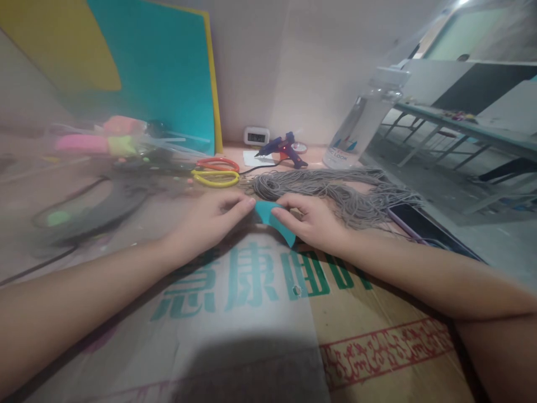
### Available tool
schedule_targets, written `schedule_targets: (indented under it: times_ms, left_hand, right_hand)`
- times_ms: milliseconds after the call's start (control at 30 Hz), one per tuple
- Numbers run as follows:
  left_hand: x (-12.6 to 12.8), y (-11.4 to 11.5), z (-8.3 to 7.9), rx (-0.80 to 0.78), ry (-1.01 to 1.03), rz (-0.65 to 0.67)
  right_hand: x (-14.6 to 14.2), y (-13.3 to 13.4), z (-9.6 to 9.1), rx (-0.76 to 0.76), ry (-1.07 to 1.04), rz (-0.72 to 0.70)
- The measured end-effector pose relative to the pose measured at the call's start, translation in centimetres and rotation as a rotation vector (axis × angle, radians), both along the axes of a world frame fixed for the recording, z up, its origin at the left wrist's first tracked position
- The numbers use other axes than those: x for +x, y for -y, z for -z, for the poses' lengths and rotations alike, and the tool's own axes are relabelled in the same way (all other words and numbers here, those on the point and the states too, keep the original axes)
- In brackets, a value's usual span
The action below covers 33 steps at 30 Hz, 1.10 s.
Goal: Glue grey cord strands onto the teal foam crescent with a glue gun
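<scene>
Left hand pinches left edge of teal piece, perhaps paper | right hand grips right side | gray cord bundle just beyond | cardboard leaves nearside room

I can't read the clock; the right hand partly hides the teal piece; the pink thing blurs.

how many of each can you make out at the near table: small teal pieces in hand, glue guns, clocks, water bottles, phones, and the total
Small teal piece: 1
Glue gun: 1
Clock: 1
Water bottle: 1
Phone: 1
Total: 5
</scene>
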<state>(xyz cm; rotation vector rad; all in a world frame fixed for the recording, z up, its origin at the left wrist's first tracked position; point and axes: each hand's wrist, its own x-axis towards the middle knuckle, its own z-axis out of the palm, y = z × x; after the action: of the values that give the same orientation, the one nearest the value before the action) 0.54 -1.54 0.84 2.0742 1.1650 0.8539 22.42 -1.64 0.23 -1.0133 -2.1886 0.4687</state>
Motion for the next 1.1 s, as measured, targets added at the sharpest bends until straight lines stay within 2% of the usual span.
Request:
schedule_targets:
  times_ms: [267,500,667,833,1100]
  left_hand:
    - [-0.1,0.1,-0.2,0.037,-0.015,-0.006]
    - [-0.2,-0.5,0.8,-0.04,0.092,-0.041]
    - [-0.1,-0.4,0.5,-0.069,0.067,-0.041]
    - [0.1,-0.1,0.1,-0.015,0.053,-0.084]
    - [0.1,0.0,0.4,-0.059,0.111,-0.087]
  right_hand:
    - [0.0,0.1,-0.2,-0.002,0.011,0.0]
    - [0.0,0.0,0.1,0.014,0.002,0.038]
    - [0.1,-0.1,0.1,0.017,-0.012,0.065]
    - [0.0,0.0,0.0,0.005,-0.011,0.056]
    - [0.0,-0.1,-0.1,-0.032,-0.001,-0.005]
